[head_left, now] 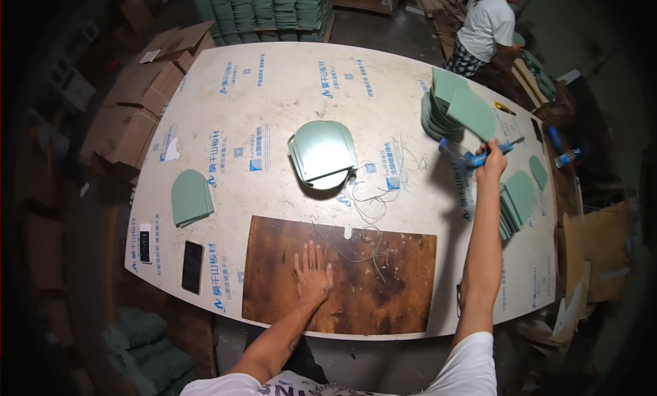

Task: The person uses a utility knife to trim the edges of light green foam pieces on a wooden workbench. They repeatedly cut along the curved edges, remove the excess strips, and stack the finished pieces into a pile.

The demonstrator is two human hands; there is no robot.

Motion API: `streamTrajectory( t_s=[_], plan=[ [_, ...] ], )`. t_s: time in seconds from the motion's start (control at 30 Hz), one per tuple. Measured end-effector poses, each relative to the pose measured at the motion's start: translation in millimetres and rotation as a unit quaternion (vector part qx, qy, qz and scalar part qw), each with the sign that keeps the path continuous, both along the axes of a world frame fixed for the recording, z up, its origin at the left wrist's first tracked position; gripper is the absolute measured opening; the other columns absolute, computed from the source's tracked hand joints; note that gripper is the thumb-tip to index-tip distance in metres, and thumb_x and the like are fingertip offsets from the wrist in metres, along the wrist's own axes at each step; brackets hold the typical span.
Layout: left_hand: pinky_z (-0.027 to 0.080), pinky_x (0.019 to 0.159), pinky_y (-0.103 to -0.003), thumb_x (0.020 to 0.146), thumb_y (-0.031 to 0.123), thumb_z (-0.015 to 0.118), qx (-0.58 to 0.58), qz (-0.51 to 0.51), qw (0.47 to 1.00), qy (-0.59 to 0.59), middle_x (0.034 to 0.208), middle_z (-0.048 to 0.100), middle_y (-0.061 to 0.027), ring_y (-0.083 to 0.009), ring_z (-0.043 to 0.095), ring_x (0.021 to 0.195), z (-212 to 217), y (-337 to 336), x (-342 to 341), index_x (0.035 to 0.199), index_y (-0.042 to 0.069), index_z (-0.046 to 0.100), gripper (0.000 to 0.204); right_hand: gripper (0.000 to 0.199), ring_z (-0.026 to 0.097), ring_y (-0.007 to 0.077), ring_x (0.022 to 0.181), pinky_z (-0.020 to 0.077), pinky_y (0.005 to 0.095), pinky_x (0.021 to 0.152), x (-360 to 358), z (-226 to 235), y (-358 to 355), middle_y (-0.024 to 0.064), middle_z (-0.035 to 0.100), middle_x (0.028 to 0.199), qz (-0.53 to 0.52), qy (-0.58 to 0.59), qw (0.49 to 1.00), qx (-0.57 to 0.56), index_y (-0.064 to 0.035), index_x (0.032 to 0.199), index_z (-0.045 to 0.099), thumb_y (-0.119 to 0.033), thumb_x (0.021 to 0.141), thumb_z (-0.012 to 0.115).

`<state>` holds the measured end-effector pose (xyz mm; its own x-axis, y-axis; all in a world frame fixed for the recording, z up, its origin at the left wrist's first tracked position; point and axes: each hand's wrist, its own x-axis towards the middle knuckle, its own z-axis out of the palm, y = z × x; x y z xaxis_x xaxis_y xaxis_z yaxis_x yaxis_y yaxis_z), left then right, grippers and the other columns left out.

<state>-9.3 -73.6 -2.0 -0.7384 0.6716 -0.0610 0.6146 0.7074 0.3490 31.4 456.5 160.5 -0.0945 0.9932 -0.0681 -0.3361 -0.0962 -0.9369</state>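
Note:
My left hand (315, 276) lies flat, fingers stretched out, on a dark brown wooden board (274, 307) at the table's near edge. Over the table's right side, my right hand (494, 160) is closed round a blue tool (472, 159) with a narrow dark tip; its exact kind is unclear. Just beyond that hand stands a stack of green round-ended pads (438, 109), the top ones askew. Nearer me on the right is another fanned stack of green pads (518, 198). A shiny-topped green pad stack (323, 150) sits mid-table. Thin loose threads (369, 218) trail from it onto the board.
Left on the table (287, 81) are a few green pads (190, 198), a phone (192, 266) and a small black-and-white device (145, 242). A yellow cutter (505, 108) and blue bottle (568, 158) are at right. Cartons (137, 81) stand left; a co-worker (486, 27) stands beyond.

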Motion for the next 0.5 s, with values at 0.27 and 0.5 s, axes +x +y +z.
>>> streamTrajectory(
  t_s=[0.27,0.5],
  plan=[
    [0.01,0.122,-0.057,0.099,0.029,0.046,0.004,-0.011,0.999,0.031,0.164,0.022,-0.0228,-0.0373,0.019,0.152,-1,1,2,0.152,-0.006,0.032,0.066,0.013,0.062,0.0226,0.066,0.05,0.033,0.057,-82,-42,73,0.0122,0.062,0.076,0.077,0.072,0.994,-0.036,-0.0011,0.107,0.055,-0.011,0.099,0.059],
    [0.008,0.122,-0.057,0.1,0.03,0.044,0.011,-0.017,1.0,0.018,0.164,0.02,-0.0232,-0.0373,0.015,0.153,0,-1,1,0.154,-0.007,0.029,0.066,0.017,0.063,0.0156,0.051,0.0461,0.0267,0.044,-113,-145,-109,0.0073,0.069,0.078,0.182,-0.186,0.966,-0.001,-0.0044,0.097,0.07,-0.017,0.087,0.073]
  ],
)
